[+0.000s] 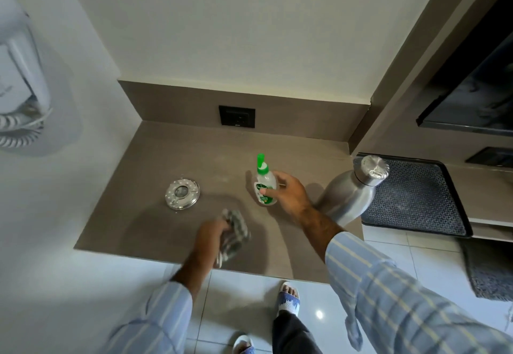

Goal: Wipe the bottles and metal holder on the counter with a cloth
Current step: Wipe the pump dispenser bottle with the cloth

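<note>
Now the right hand (286, 195) grips the upright sanitizer bottle (265, 184), the left hand (211, 235) clutching the cloth (236, 231) nearby.

**Brown counter and the things standing on it**

A brown stone-look counter (155, 159) is seen from above, set into a corner between pale walls. A round perforated metal holder (182, 194) is placed towards its left. A clear sanitiser bottle with a green cap (264, 181) stands upright near the middle. A stainless steel bottle (352, 192) stands at the right edge, well apart from the holder.
</note>
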